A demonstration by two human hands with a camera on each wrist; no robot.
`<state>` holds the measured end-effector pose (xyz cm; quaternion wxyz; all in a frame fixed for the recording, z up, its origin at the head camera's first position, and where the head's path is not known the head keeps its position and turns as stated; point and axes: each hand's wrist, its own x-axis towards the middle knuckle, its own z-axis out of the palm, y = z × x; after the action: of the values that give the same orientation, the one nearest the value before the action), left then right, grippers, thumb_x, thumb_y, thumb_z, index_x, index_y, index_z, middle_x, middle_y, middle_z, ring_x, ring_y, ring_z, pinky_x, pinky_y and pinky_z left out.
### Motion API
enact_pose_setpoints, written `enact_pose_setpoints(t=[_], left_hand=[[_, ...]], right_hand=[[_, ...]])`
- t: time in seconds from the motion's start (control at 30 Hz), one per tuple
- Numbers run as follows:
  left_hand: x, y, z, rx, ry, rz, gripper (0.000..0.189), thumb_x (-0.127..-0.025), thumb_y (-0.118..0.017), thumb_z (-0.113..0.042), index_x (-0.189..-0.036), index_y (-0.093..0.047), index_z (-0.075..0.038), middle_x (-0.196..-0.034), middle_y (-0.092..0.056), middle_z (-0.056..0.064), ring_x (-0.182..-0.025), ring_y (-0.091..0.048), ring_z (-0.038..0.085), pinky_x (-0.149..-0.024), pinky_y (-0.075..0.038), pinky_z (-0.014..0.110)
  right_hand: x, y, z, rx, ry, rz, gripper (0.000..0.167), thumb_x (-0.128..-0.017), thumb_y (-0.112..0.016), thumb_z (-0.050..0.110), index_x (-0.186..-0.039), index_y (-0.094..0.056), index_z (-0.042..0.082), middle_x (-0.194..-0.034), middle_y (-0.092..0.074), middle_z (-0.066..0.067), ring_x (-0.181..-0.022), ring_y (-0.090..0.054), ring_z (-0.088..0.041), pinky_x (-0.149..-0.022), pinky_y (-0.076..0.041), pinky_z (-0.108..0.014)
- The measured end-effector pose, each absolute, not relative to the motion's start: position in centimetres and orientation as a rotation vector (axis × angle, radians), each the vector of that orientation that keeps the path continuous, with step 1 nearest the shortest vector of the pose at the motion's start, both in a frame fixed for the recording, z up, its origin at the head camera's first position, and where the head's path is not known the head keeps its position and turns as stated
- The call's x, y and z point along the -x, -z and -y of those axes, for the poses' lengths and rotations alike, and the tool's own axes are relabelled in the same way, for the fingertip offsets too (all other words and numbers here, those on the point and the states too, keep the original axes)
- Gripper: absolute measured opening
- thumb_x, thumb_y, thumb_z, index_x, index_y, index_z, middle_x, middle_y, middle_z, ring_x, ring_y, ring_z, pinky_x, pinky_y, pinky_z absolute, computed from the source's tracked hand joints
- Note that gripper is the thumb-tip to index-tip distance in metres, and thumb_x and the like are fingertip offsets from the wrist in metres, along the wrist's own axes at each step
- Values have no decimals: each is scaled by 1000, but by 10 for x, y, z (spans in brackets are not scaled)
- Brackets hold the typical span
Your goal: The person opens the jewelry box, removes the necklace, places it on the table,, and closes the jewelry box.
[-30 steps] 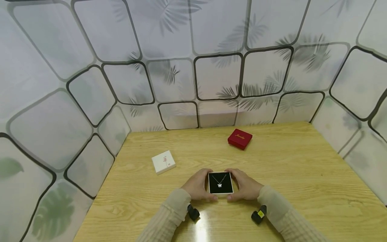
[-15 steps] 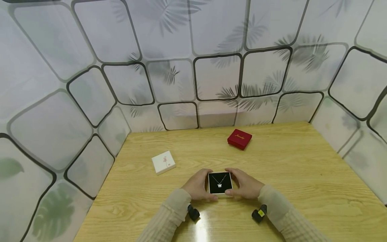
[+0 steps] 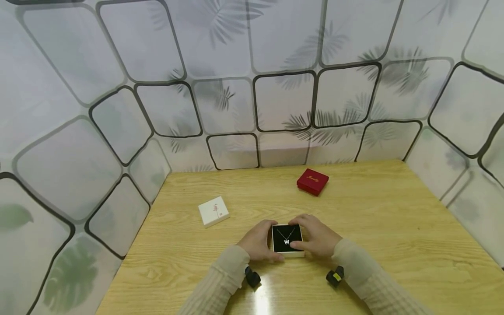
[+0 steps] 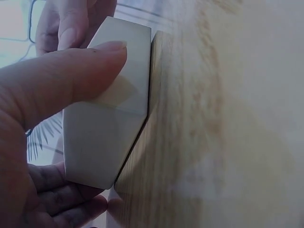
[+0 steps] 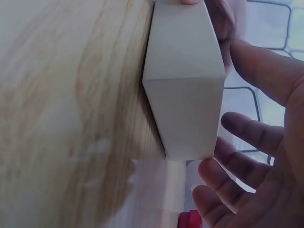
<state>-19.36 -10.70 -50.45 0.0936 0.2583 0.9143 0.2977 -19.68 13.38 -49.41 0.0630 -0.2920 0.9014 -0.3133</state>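
An uncovered white jewelry box [image 3: 289,255] rests on the wooden table, its black insert carrying a silver necklace [image 3: 286,241] with a butterfly-shaped pendant. My left hand [image 3: 257,243] grips the box's left side, thumb along the front wall and fingers around the back corner. In the left wrist view that thumb lies flat on the white wall. Over the right part of the box is my right hand [image 3: 320,236], its thumb above the insert beside the pendant and its fingertips at the back edge. The right wrist view shows those fingers loosely bent, with the thumb off the side wall.
A white square lid [image 3: 214,211] with a pink flower print lies to the left, behind my left hand. Farther back on the right is a closed red jewelry box [image 3: 313,181] with gold lettering. Patterned cloth walls [image 3: 283,100] stand behind the table [image 3: 393,218] and at its sides.
My right hand has let go of the box's right side and shifted up and inward; its thumb has moved from the front wall to over the insert. The left hand stays put.
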Motion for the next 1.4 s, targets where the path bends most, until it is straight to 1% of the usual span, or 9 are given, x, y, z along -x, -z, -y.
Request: enact_pose_setpoints(t=[0.3,0.57,0.7,0.8,1.0,1.2,1.3,1.4], left_hand=[[194,502,107,-790,-852,-2731,99,-65,-85,-52,-141,-40,-6,-133,-50,6,-121,-49,19,-102,-41,35],[193,502,107,-778,-848,-2725,99,-66,-85,-52,-142,-39,-6,-135,-49,6,-122,-48,20,-103,-41,36],[193,502,106,-776,-850,-2727,99,-66,-85,-51,-142,-39,-7,-135,-49,6,-123,-48,20,-103,-40,36],[193,503,106,-777,-846,-2733,100,-66,-85,-52,-142,-39,-7,-136,-49,6,-124,-47,20,-103,-40,37],[194,505,106,-790,-852,-2732,100,-66,-84,-53,-142,-39,-7,-135,-49,6,-123,-47,19,-103,-41,37],[195,507,107,-853,-831,-2755,101,-66,-83,-55,-141,-40,-5,-133,-51,6,-121,-49,18,-101,-42,35],[195,507,106,-845,-827,-2748,101,-66,-83,-56,-142,-39,-5,-133,-50,5,-121,-49,17,-101,-42,35],[195,507,106,-829,-836,-2745,101,-66,-83,-56,-143,-39,-6,-134,-50,5,-121,-49,18,-101,-42,36]], right_hand=[[200,491,-128,997,841,-2815,52,-85,-72,41,-123,-61,9,-120,-52,-4,-114,-46,-23,-98,-43,-47],[201,492,-126,999,777,-2819,50,-85,-71,43,-120,-63,8,-117,-51,-3,-111,-45,-22,-96,-44,-46],[200,492,-125,1007,781,-2821,50,-83,-74,41,-119,-64,8,-115,-50,-2,-109,-44,-21,-94,-45,-45],[200,492,-124,1032,777,-2829,49,-81,-77,40,-118,-65,10,-113,-49,-1,-107,-44,-20,-92,-45,-43],[200,496,-121,1100,767,-2876,38,-76,-82,36,-105,-71,16,-109,-49,0,-104,-43,-20,-89,-46,-41],[198,499,-118,1134,740,-2969,24,-70,-86,32,-88,-75,21,-98,-49,5,-95,-43,-16,-82,-47,-36],[197,500,-116,1124,715,-2980,19,-71,-86,31,-84,-76,22,-93,-49,8,-90,-42,-13,-78,-46,-33],[197,499,-114,1098,707,-2966,15,-74,-84,30,-84,-76,22,-90,-49,10,-86,-42,-11,-75,-45,-31]])
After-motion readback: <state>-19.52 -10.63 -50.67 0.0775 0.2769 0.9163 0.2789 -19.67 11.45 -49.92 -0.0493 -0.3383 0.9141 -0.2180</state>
